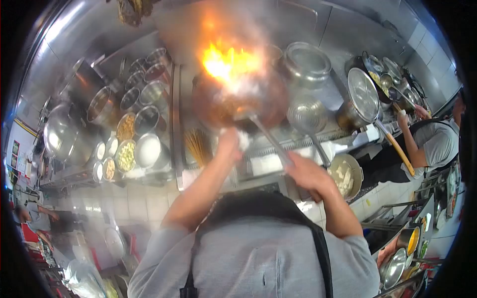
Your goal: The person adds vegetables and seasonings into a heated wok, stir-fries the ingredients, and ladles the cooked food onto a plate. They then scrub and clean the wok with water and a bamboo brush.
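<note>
A wok (276, 97) stands on the range with tall orange flames (229, 62) rising from its far side. My left hand (229, 143) is closed around a white cloth (243, 140) at the near edge of the wok; whether the fingers also hook the rim is hidden. In my right hand (309, 172) is the long handle of a ladle (268, 135), its head inside the wok. Food in the wok is blurred by smoke and flame. A bamboo brush (197, 148) lies left of my left hand. Right of the wok rests a perforated strainer (307, 115).
Several metal containers of ingredients (147, 119) crowd the left counter. A lidded pot (308, 60) stands at the back. A mesh strainer (363, 94) lies over a pot at the right. Beside my right hand is a pan of pale pieces (343, 174). A co-worker (430, 144) works at the far right.
</note>
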Demonstrator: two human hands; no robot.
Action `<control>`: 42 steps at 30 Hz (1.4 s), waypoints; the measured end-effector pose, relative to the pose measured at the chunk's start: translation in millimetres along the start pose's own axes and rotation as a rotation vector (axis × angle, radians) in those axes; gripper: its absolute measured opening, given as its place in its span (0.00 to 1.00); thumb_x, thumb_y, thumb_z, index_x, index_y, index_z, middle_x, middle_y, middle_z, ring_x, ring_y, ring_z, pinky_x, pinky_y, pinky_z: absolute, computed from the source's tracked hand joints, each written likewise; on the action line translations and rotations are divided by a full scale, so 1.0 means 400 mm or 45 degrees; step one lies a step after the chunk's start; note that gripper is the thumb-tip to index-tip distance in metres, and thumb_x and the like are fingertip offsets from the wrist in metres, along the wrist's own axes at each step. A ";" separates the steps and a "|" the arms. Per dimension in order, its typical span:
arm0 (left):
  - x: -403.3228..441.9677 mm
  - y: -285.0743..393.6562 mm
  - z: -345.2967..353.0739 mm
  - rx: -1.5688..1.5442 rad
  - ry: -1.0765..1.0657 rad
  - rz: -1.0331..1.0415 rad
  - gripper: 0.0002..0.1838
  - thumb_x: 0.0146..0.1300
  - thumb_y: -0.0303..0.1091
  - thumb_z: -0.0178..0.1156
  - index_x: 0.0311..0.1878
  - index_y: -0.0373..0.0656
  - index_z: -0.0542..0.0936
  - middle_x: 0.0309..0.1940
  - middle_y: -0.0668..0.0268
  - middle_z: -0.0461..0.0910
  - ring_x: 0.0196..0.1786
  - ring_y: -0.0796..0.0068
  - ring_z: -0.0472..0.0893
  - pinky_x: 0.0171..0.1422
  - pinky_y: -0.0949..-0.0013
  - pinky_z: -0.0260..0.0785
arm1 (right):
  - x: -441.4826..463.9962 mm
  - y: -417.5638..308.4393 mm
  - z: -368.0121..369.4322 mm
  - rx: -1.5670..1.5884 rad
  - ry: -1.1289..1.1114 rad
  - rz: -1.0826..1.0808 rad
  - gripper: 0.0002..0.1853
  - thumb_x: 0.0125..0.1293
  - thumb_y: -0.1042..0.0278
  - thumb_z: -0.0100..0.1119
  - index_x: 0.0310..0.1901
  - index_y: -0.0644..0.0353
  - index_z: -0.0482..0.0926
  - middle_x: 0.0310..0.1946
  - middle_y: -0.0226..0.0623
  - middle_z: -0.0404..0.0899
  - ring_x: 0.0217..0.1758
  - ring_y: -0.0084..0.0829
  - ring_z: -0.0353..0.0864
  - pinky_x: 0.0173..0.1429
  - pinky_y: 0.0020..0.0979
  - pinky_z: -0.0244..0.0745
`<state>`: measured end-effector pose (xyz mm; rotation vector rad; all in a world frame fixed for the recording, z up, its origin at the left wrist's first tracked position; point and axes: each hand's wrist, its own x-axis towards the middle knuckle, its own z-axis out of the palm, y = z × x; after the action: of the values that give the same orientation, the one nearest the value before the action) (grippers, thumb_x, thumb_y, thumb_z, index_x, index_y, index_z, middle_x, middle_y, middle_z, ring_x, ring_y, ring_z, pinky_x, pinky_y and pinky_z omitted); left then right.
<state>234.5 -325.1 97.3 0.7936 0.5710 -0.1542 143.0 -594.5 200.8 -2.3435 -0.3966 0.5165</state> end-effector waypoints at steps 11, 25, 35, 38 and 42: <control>-0.002 -0.155 -0.175 0.094 0.167 0.219 0.08 0.75 0.28 0.53 0.52 0.39 0.78 0.43 0.53 0.83 0.40 0.61 0.87 0.40 0.54 0.83 | 0.074 -0.057 -0.036 0.294 -0.126 0.195 0.24 0.76 0.59 0.55 0.67 0.63 0.71 0.32 0.42 0.79 0.29 0.33 0.82 0.30 0.37 0.78; 0.076 -0.110 -0.136 0.081 0.037 0.180 0.11 0.69 0.24 0.51 0.51 0.36 0.79 0.41 0.57 0.85 0.40 0.58 0.87 0.43 0.54 0.83 | 0.078 0.008 0.056 0.973 0.081 0.197 0.10 0.76 0.63 0.57 0.50 0.59 0.74 0.28 0.29 0.74 0.19 0.22 0.70 0.21 0.31 0.69; 0.005 -0.212 -0.142 0.943 0.269 0.824 0.33 0.66 0.35 0.65 0.69 0.27 0.65 0.59 0.40 0.78 0.64 0.45 0.78 0.73 0.53 0.66 | 0.037 -0.008 -0.055 2.136 0.036 0.542 0.07 0.80 0.61 0.55 0.47 0.54 0.74 0.29 0.22 0.73 0.21 0.15 0.68 0.23 0.22 0.62; -0.038 -0.233 -0.137 0.958 0.159 0.829 0.32 0.68 0.36 0.64 0.68 0.27 0.66 0.57 0.41 0.78 0.63 0.46 0.78 0.70 0.54 0.68 | 0.053 -0.070 -0.046 2.226 -0.074 0.484 0.08 0.80 0.61 0.54 0.51 0.54 0.74 0.30 0.21 0.74 0.22 0.14 0.68 0.24 0.20 0.63; -0.038 -0.224 -0.076 0.736 0.268 0.808 0.20 0.67 0.30 0.56 0.60 0.34 0.72 0.48 0.54 0.83 0.47 0.62 0.82 0.54 0.57 0.73 | 0.118 -0.048 -0.054 2.810 -0.548 0.547 0.15 0.78 0.66 0.57 0.59 0.64 0.70 0.31 0.25 0.73 0.24 0.16 0.73 0.25 0.20 0.70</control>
<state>178.4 -367.3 32.1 1.5292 0.4475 0.3710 191.7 -573.5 216.8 -0.1265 0.4310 0.8981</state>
